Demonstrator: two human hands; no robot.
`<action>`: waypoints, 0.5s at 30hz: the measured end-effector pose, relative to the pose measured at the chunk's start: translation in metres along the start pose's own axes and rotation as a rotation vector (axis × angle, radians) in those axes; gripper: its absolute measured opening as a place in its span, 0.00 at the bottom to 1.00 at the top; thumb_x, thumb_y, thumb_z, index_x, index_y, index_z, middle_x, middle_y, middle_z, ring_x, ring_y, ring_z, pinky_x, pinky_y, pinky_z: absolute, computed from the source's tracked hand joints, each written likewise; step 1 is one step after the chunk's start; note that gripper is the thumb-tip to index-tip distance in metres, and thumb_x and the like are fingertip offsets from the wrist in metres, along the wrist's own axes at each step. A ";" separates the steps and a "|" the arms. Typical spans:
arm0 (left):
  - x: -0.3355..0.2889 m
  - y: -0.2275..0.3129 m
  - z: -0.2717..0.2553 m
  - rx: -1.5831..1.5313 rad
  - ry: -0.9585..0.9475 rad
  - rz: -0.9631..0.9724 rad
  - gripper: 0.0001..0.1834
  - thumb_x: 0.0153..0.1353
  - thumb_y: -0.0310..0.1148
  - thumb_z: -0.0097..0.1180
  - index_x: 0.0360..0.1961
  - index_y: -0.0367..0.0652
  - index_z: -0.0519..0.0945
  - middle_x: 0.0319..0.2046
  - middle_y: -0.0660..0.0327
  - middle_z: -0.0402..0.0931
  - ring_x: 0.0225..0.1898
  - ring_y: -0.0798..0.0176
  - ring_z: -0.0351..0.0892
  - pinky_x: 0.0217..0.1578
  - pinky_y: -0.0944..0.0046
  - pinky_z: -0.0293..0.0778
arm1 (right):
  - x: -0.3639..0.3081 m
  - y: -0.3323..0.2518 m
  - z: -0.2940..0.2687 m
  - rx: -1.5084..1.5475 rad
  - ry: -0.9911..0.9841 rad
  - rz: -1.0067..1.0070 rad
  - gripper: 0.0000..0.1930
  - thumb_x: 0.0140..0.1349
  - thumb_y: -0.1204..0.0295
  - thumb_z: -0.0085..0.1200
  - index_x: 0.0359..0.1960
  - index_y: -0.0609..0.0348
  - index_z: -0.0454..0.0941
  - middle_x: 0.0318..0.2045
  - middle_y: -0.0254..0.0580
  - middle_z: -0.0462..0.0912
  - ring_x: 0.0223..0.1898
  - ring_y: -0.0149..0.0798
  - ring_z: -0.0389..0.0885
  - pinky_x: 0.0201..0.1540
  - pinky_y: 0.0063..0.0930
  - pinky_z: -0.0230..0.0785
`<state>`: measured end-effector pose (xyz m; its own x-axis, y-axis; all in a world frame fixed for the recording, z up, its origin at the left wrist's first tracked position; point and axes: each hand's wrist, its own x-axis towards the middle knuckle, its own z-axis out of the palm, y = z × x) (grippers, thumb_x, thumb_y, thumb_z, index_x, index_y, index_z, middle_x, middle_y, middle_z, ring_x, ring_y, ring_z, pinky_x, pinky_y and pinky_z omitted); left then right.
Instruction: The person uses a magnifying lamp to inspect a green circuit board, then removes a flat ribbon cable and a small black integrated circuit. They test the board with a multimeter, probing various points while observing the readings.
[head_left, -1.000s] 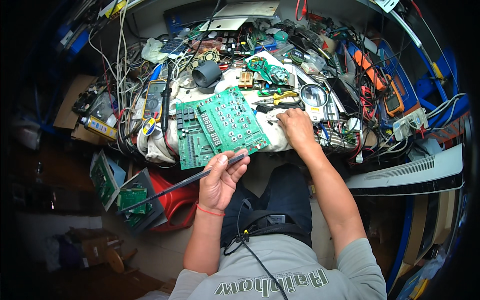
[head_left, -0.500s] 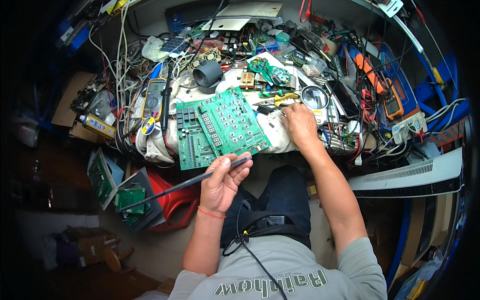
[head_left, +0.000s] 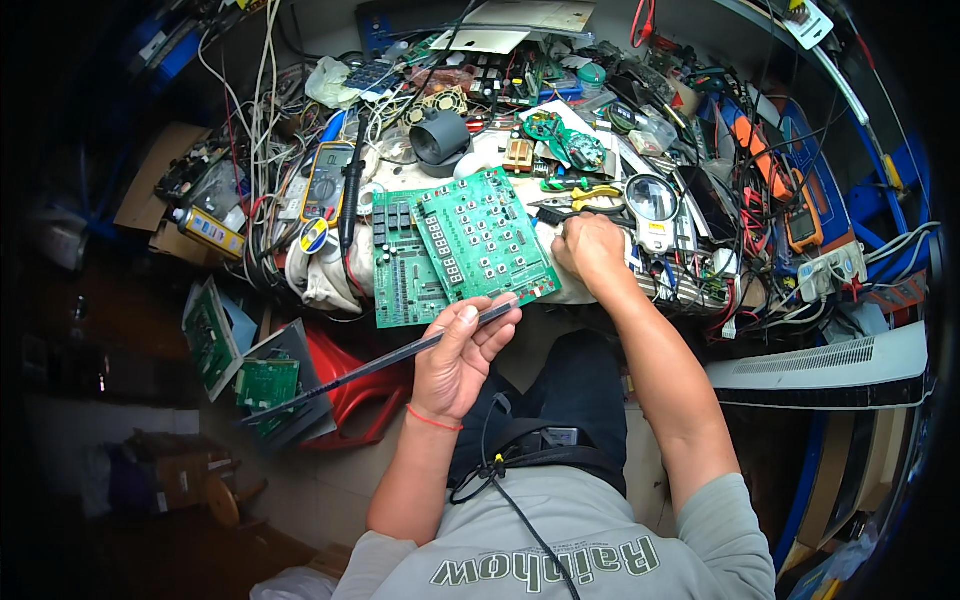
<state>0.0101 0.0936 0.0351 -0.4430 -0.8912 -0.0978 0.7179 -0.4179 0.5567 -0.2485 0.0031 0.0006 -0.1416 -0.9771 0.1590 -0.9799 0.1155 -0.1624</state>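
My left hand (head_left: 455, 365) is closed around one end of a long, thin, dark strip (head_left: 365, 371), which slants down to the left. Just beyond it, a green circuit board (head_left: 485, 240) with push buttons and digit displays overlaps a second green board (head_left: 405, 285) at the bench's front edge. My right hand (head_left: 592, 250) rests on the pale cloth right of the boards, its fingers curled; whatever they grip is hidden. Right beyond those fingers lie a black brush-like tool (head_left: 550, 215) and pliers with yellow handles (head_left: 588, 196).
A magnifier (head_left: 652, 198) lies right of the pliers. Multimeters (head_left: 326, 185) stand at both sides among tangled wires. A grey pipe piece (head_left: 438, 138) and heaped parts fill the back. Below left are a red stool (head_left: 365, 395) and more boards (head_left: 268, 390).
The whole view has shifted slightly. My right hand has drawn a little left and toward me, away from the pliers, with its fingers more curled. My left hand still holds the strip.
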 end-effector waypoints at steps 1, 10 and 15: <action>0.001 0.000 0.000 -0.002 -0.002 0.002 0.15 0.80 0.31 0.51 0.58 0.30 0.78 0.60 0.38 0.80 0.60 0.45 0.85 0.61 0.53 0.84 | -0.001 0.000 0.002 0.011 0.024 0.007 0.13 0.54 0.62 0.62 0.31 0.58 0.91 0.37 0.49 0.90 0.43 0.54 0.87 0.48 0.47 0.81; 0.001 -0.008 0.002 0.039 -0.072 0.076 0.16 0.78 0.32 0.54 0.59 0.33 0.78 0.63 0.37 0.77 0.63 0.46 0.82 0.63 0.54 0.81 | -0.007 -0.002 0.002 -0.037 0.093 -0.072 0.13 0.54 0.61 0.59 0.32 0.54 0.91 0.37 0.48 0.86 0.43 0.52 0.85 0.44 0.51 0.80; 0.000 -0.010 0.002 0.017 -0.085 0.124 0.15 0.77 0.31 0.56 0.58 0.34 0.78 0.64 0.36 0.76 0.64 0.45 0.82 0.64 0.53 0.81 | -0.008 -0.004 0.005 0.009 0.095 0.042 0.14 0.55 0.59 0.60 0.36 0.49 0.92 0.42 0.46 0.85 0.46 0.49 0.83 0.48 0.51 0.77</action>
<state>0.0019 0.0983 0.0314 -0.3959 -0.9173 0.0425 0.7611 -0.3019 0.5741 -0.2428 0.0094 -0.0044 -0.1953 -0.9500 0.2437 -0.9717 0.1537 -0.1794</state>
